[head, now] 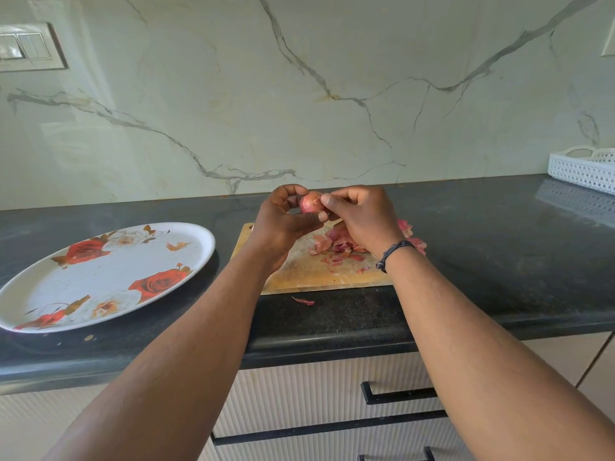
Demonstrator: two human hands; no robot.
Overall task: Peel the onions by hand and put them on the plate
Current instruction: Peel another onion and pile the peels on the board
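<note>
We see a small pinkish-red onion (310,201) held up above the far edge of a worn wooden chopping board (309,271), gripped between both hands. The left hand (283,221) has its fingers curled around the onion from the left, thumb below it. The right hand (359,217) pinches at the onion's right side with thumb and fingertips; a dark braided band (394,254) circles that wrist. On the board beneath the hands lies a heap of papery pink onion skins (339,246), and one stray skin flake (303,301) rests on the black speckled stone counter (466,261) just near of the board. To the left sits a large oval white plate printed with red roses (100,277), holding no onions. A white perforated tray (582,169) stands at the far right.
</note>
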